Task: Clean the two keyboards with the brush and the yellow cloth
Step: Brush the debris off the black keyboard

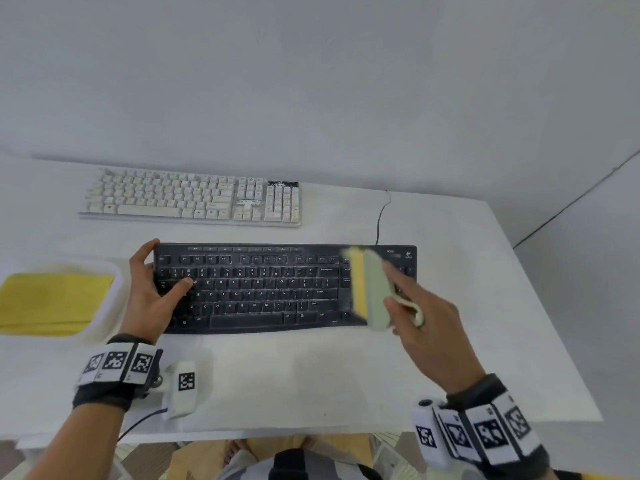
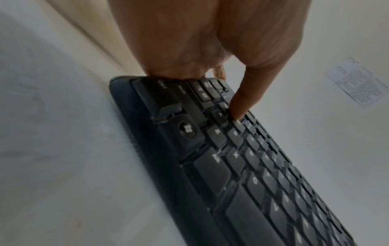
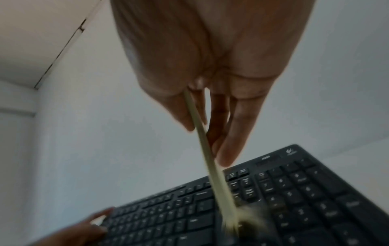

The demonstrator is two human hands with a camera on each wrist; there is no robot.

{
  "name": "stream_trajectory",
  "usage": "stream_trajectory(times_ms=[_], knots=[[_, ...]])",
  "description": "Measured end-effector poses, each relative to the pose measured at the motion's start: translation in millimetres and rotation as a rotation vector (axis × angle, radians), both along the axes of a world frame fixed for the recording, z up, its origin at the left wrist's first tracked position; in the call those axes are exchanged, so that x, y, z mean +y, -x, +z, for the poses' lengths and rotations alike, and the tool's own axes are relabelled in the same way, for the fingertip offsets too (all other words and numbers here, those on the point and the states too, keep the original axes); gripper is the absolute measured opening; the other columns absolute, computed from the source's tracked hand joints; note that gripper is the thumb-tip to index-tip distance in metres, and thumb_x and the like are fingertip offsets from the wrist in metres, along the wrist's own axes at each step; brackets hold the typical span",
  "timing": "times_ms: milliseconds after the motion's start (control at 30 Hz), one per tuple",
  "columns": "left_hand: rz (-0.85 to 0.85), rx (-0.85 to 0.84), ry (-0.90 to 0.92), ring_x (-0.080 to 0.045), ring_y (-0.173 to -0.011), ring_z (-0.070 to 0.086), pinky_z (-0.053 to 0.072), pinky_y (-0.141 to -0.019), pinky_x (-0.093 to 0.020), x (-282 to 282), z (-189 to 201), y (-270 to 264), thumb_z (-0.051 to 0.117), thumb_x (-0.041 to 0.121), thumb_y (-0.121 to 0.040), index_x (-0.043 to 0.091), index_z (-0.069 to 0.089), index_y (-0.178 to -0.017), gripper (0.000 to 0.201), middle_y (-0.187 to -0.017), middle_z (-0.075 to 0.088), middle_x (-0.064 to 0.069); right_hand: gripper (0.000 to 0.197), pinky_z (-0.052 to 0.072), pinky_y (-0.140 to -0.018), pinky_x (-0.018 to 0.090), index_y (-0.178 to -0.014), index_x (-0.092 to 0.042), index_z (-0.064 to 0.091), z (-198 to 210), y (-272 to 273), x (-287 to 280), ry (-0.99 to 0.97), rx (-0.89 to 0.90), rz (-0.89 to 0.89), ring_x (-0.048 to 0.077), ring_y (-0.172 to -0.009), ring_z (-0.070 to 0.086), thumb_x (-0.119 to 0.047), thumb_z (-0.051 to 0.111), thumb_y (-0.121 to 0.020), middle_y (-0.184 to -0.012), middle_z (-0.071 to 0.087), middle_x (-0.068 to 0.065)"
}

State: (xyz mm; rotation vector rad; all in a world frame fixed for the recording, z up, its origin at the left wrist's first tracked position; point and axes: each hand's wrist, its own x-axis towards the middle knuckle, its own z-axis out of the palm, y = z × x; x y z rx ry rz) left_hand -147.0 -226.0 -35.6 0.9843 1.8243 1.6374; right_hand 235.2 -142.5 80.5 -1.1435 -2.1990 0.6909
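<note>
The black keyboard (image 1: 277,289) is steadied by the left hand (image 1: 152,289) and swept by the brush (image 1: 370,289) gripped in the right hand (image 1: 426,317), while the white keyboard (image 1: 194,197) and yellow cloth (image 1: 52,303) lie untouched

Black keyboard (image 1: 263,289) lies flat, front and centre on the surface, brush (image 1: 369,289), pale green with yellow bristles, blurred over its right end. White keyboard (image 1: 194,197) sits behind it. Yellow cloth (image 1: 52,303) lies folded at far left.
</note>
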Motion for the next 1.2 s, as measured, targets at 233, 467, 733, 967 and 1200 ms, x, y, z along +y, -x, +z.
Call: stream_trajectory(times_ms=[233, 467, 733, 967, 1200], knots=[[0.026, -0.023, -0.013, -0.006, -0.091, 0.066, 0.059, -0.082, -0.026, 1.3, -3.8, 0.9, 0.062, -0.017, -0.093, 0.048, 0.037, -0.132, 0.080, -0.110, 0.059, -0.009, 0.044, 0.059, -0.070, 0.036, -0.139, -0.032, 0.049, -9.5, -23.1, 9.6, 0.321, -0.246, 0.017, 0.012, -0.064, 0.063, -0.021, 0.053, -0.097, -0.106, 0.068, -0.005], [0.024, -0.036, -0.024, -0.006, -0.092, 0.065, 0.059, -0.079, -0.017, 3.6, -5.5, 1.8, 0.061, -0.017, -0.093, 0.044, 0.038, -0.132, 0.077, -0.110, 0.059, -0.007, 0.047, 0.052, -0.079, 0.013, -0.143, -0.022, 0.046, -12.7, -16.7, 16.1, -0.072, 0.027, -0.075, -0.004, -0.088, 0.060, -0.016, 0.054, -0.098, -0.111, 0.062, -0.014], [0.026, -0.039, -0.025, -0.009, -0.092, 0.066, 0.060, -0.076, -0.018, 3.4, -5.1, 1.3, 0.061, -0.018, -0.093, 0.045, 0.037, -0.133, 0.078, -0.114, 0.058, -0.012, 0.044, 0.059, -0.065, 0.039, -0.137, -0.038, 0.050, 1.0, -38.1, 13.8, 0.270, -0.095, 0.018, 0.021, -0.062, 0.065, -0.020, 0.054, -0.096, -0.081, 0.065, -0.013], [0.026, -0.045, -0.036, -0.015, -0.093, 0.063, 0.058, -0.074, -0.015, 4.4, -3.1, 0.3, 0.060, -0.019, -0.092, 0.045, 0.038, -0.131, 0.078, -0.106, 0.059, -0.005, 0.051, 0.058, -0.071, 0.032, -0.145, -0.033, 0.040, -25.6, -31.0, 15.2, 0.076, -0.111, -0.040, 0.013, -0.075, 0.064, -0.018, 0.053, -0.098, -0.102, 0.068, -0.004], [0.033, -0.059, -0.034, -0.012, -0.091, 0.064, 0.058, -0.074, -0.015, 5.0, -3.7, 0.1, 0.060, -0.019, -0.092, 0.044, 0.040, -0.130, 0.077, -0.105, 0.060, -0.005, 0.045, 0.060, -0.070, 0.037, -0.137, -0.037, 0.051, -0.5, -51.7, 24.2, 0.134, 0.031, -0.053, 0.014, -0.071, 0.068, -0.020, 0.057, -0.096, -0.087, 0.067, -0.008]])
